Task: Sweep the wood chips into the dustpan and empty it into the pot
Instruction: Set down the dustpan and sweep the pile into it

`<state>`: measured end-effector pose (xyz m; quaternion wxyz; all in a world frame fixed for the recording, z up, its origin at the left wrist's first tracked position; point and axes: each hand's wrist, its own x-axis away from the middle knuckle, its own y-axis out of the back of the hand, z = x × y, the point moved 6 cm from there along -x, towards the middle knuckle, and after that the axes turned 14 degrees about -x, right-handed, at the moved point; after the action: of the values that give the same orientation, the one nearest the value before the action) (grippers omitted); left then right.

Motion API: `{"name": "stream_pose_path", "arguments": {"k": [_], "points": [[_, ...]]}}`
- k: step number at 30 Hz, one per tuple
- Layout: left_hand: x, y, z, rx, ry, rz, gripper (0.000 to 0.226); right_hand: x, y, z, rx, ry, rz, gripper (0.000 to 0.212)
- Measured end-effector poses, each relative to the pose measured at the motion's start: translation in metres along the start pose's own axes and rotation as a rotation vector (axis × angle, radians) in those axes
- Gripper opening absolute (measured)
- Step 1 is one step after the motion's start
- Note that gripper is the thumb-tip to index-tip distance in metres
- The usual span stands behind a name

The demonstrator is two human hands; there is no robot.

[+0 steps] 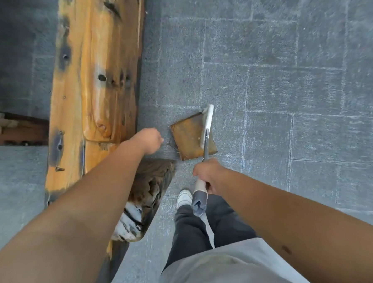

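R hand fisted on broom handle; L hand curled beside dustpan.

place: we think a paved yard or work space for wood | sign: we see a big orange wooden log with dark burnt spots and knot holes | under the log: grey stone floor tiles | left of the log: stacked brown wooden parts
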<state>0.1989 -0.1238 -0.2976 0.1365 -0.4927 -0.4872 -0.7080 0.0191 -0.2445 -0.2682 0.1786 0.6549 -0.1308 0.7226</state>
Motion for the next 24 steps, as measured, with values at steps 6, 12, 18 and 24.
{"name": "stream_pose_path", "arguments": {"k": [6, 12, 18, 24], "points": [[0.001, -0.010, -0.005, 0.243, -0.027, -0.184, 0.058, -0.039, 0.027, -0.004, -0.108, -0.004, -0.094, 0.030], [0.016, -0.031, -0.039, 0.394, -0.194, -0.206, 0.041, -0.045, 0.043, -0.028, 0.045, 0.006, -0.122, 0.037], [0.053, 0.000, -0.071, 0.504, -0.342, -0.260, 0.028, -0.004, 0.057, -0.054, 0.285, 0.020, -0.099, 0.007], [0.114, 0.006, -0.107, 0.565, -0.375, -0.285, 0.019, 0.057, 0.074, -0.079, 0.571, 0.141, -0.152, 0.028]]}}
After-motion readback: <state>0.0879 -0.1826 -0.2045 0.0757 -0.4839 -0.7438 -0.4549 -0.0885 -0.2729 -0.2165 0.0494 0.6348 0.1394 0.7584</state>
